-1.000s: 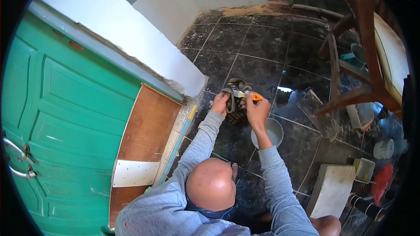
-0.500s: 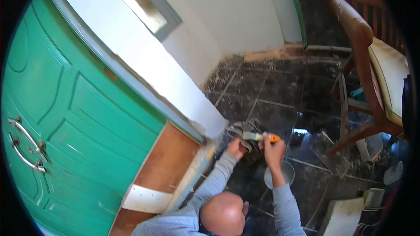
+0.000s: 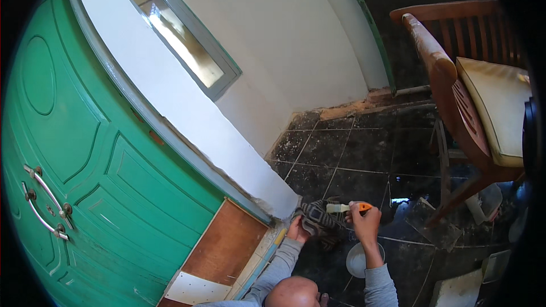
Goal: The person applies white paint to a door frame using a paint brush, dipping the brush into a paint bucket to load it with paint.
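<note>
My right hand (image 3: 365,223) is closed around the orange handle of a paintbrush (image 3: 339,208). Its pale bristles point left, over a crumpled dark-and-light striped cloth (image 3: 318,215) at the foot of the white wall end. At the cloth's left edge, my left hand (image 3: 297,231) has its fingers curled on the fabric, partly hidden by it. A pale round bowl (image 3: 357,260) stands on the floor below my right wrist, which covers part of its rim. Whether the bristles touch the cloth, I cannot tell.
A green panelled door (image 3: 114,153) and brown board (image 3: 224,241) are at left. The white wall end (image 3: 227,142) rises beside my left hand. A wooden chair (image 3: 443,68) stands at right on black floor tiles (image 3: 364,187). A pale block (image 3: 458,291) lies lower right.
The view has shifted, so my hands and the floor appear lower. The brush has moved slightly away from my left hand, and more of the cloth's stripes show. My right hand keeps hold of the brush.
</note>
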Action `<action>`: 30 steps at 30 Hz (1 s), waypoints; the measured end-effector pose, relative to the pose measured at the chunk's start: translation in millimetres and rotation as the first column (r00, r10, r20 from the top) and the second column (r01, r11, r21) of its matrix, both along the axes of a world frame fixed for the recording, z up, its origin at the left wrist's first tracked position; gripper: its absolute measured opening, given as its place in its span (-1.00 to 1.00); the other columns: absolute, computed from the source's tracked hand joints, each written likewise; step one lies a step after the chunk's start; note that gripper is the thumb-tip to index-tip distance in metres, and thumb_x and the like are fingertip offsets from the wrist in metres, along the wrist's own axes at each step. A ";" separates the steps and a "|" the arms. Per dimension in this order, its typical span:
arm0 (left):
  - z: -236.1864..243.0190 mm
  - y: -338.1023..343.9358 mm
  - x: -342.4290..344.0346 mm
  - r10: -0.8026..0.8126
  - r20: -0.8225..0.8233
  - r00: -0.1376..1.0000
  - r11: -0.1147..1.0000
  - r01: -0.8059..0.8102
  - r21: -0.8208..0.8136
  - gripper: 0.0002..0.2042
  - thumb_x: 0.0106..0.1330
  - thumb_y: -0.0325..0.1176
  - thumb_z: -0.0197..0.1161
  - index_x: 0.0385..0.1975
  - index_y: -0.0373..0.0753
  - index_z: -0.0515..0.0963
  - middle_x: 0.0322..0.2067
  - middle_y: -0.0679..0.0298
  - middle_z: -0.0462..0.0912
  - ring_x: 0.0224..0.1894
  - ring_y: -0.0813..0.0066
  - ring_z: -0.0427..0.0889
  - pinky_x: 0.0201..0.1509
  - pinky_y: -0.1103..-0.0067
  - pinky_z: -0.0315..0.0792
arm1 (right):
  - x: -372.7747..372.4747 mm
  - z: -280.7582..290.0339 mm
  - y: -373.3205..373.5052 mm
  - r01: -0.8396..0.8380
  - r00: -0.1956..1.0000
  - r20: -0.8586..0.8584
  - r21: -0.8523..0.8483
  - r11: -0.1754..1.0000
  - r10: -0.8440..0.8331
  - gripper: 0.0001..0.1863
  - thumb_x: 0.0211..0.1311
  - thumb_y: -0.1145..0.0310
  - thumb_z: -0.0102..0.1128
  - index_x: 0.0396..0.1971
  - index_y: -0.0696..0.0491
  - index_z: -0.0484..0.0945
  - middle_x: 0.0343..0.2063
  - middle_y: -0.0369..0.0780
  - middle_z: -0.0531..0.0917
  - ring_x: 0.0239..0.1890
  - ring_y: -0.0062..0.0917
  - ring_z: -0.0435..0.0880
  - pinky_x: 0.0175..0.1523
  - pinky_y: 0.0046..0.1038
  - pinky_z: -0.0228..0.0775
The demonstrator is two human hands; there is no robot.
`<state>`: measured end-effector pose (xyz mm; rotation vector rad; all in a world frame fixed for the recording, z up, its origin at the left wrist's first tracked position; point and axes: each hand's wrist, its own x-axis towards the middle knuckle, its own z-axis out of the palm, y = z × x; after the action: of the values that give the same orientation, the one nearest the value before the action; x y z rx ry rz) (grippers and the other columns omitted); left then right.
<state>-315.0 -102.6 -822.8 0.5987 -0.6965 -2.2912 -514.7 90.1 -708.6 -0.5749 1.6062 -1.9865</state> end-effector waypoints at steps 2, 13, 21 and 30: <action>7.9 11.5 -12.2 -0.031 -0.114 0.993 0.999 0.029 -0.013 -0.65 0.36 -0.23 -0.03 0.07 -0.23 0.42 0.03 0.20 0.55 0.11 0.16 0.47 0.19 0.19 0.33 | 7.2 -23.3 -11.1 -0.006 0.996 0.093 -0.075 0.997 0.013 -0.71 0.23 0.30 0.22 -0.45 0.28 0.59 -0.65 -0.20 0.63 -0.65 -0.60 0.62 -0.53 -0.61 0.47; -7.2 33.2 -45.2 -0.119 0.081 0.990 0.993 0.120 -0.012 -0.67 0.41 -0.19 0.02 0.06 -0.22 0.43 -0.06 0.24 0.59 -0.05 0.41 0.57 0.05 0.45 0.47 | 38.2 -42.8 -25.0 0.007 1.000 -0.017 0.053 0.999 -0.006 -0.74 0.20 0.36 0.20 -0.45 0.30 0.63 -0.69 -0.19 0.64 -0.62 -0.56 0.66 -0.49 -0.53 0.46; -38.2 -21.2 -36.2 0.129 0.338 0.932 0.963 -0.037 -0.266 -0.74 0.28 -0.31 0.12 -0.07 -0.23 0.48 -0.21 0.23 0.61 -0.23 0.32 0.62 -0.11 0.41 0.54 | 45.3 -27.3 -19.3 0.046 0.998 -0.034 0.025 0.999 -0.045 -0.75 0.22 0.37 0.18 -0.49 0.29 0.62 -0.68 -0.23 0.63 -0.63 -0.62 0.63 -0.50 -0.61 0.45; 11.2 15.3 -21.4 0.068 0.031 0.997 0.997 -0.067 -0.034 -0.61 0.39 -0.13 -0.02 0.07 -0.23 0.44 0.05 0.22 0.53 0.11 0.24 0.48 0.21 0.31 0.34 | 16.4 -39.7 -21.3 -0.006 0.993 0.116 -0.075 0.997 0.015 -0.73 0.24 0.32 0.20 -0.46 0.28 0.60 -0.64 -0.20 0.64 -0.63 -0.61 0.63 -0.52 -0.60 0.48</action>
<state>-336.5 -87.3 -811.5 0.6352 -0.7177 -2.2083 -498.3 68.8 -748.3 -0.4851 1.4617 -2.0402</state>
